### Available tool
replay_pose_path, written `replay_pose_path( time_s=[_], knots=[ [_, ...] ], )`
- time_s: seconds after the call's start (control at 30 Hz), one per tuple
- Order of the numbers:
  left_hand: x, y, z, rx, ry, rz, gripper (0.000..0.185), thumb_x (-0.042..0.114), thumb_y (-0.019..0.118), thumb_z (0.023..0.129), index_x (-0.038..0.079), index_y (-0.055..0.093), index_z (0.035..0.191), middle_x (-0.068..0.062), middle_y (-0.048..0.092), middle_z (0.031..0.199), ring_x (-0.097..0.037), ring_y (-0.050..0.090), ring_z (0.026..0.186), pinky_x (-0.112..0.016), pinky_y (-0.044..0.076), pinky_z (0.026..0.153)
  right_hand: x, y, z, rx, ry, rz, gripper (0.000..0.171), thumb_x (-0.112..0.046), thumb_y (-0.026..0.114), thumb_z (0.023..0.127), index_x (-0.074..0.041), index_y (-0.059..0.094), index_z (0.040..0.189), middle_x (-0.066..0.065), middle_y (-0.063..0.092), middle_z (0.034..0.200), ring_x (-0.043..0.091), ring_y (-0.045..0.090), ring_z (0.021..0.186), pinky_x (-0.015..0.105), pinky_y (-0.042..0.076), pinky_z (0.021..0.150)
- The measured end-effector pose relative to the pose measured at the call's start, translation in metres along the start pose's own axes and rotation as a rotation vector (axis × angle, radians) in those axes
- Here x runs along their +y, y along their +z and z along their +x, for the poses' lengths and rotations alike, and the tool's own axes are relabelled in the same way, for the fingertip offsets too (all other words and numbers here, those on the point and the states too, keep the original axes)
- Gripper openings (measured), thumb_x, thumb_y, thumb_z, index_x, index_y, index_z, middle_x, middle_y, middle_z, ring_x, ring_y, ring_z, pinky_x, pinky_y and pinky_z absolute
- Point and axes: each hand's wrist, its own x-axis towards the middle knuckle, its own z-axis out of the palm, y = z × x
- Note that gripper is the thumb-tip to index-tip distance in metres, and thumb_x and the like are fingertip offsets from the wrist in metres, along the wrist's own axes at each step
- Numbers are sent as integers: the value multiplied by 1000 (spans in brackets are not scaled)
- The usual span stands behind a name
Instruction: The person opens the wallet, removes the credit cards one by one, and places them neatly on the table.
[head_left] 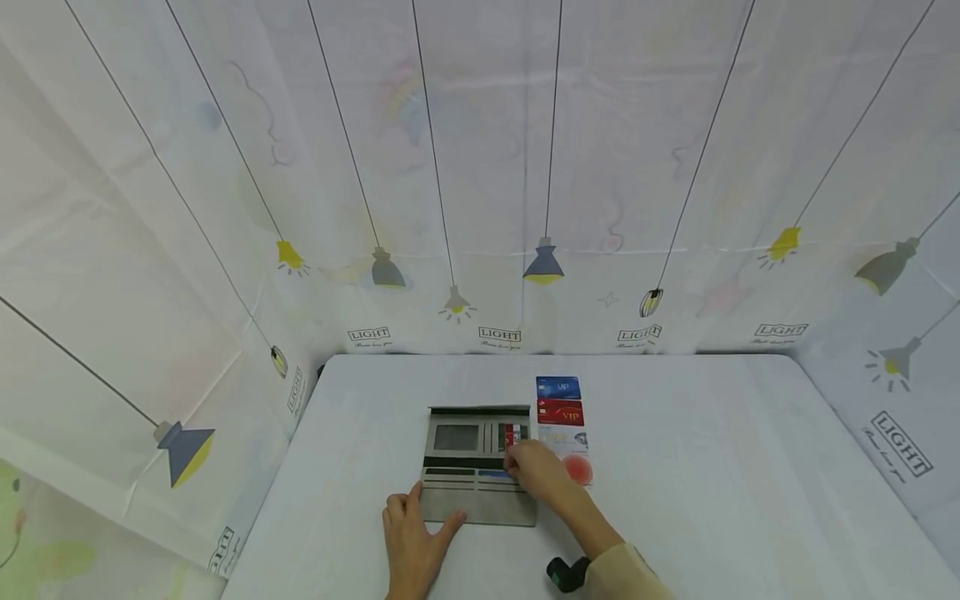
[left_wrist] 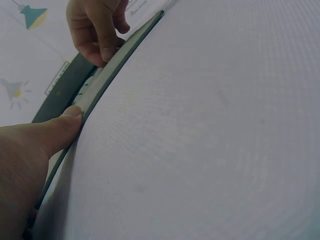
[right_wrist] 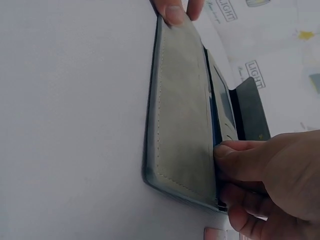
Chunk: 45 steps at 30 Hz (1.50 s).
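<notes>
The spread left hand [head_left: 411, 537] steadied the near-left corner of the wallet [head_left: 480, 507]; the right hand [head_left: 538, 471] pinched a blue card [head_left: 491, 474], which I judged best kept straight and level.

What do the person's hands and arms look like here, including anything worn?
Neither the left hand nor the right hand wears a glove, and no rings show. A plain cream sleeve covers part of the right forearm; no left sleeve is in view. Beside the cream sleeve is a small black item with a green mark; whether it is worn is unclear.
</notes>
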Motion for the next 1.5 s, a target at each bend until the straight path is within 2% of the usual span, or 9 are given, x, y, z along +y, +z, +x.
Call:
replay_pose_path(
  time_s=[0.2, 0.5, 0.67, 1.03, 1.5],
  knots=[
    [-2, 0, 0, 34, 32, -12, 95, 64, 83, 67, 0, 59, 133, -5, 40, 99, -17, 37, 92, -35, 39, 79, -3, -1, 4, -39, -12, -47, 4, -9, 72, 90, -13, 70, 91, -2, 62, 82, 13, 53, 78, 29, 54, 75],
    [0, -3, 1, -23, 2, -23, 97, 66, 81, 69, 1, 57, 137, -5, 41, 103, -18, 38, 95, -36, 39, 83, -1, 1, 5, -71, -18, -89, 8, -14, 71, 93, -14, 63, 93, -2, 56, 81, 14, 50, 80, 32, 53, 77],
    [0, -4, 2, -17, 14, -34, 96, 64, 82, 69, -1, 57, 136, -6, 42, 103, -18, 38, 94, -36, 39, 82, 0, 2, 4, -64, -22, -97, 9, -14, 69, 94, -15, 60, 96, -2, 54, 84, 15, 49, 84, 34, 53, 81],
    [0, -4, 1, -1, 31, -44, 95, 62, 83, 68, -2, 58, 134, -6, 41, 101, -19, 38, 92, -36, 38, 81, 3, 5, 8, -63, -49, -159, 10, -15, 69, 94, -16, 59, 94, -4, 54, 83, 14, 49, 82, 33, 51, 81],
    [1, -5, 0, 9, 40, -41, 95, 61, 84, 68, -2, 59, 134, -6, 41, 100, -18, 37, 91, -36, 38, 80, 2, 5, 7, -41, -52, -159, 11, -11, 69, 94, -14, 59, 95, -2, 53, 85, 16, 49, 85, 36, 51, 86]
  ],
)
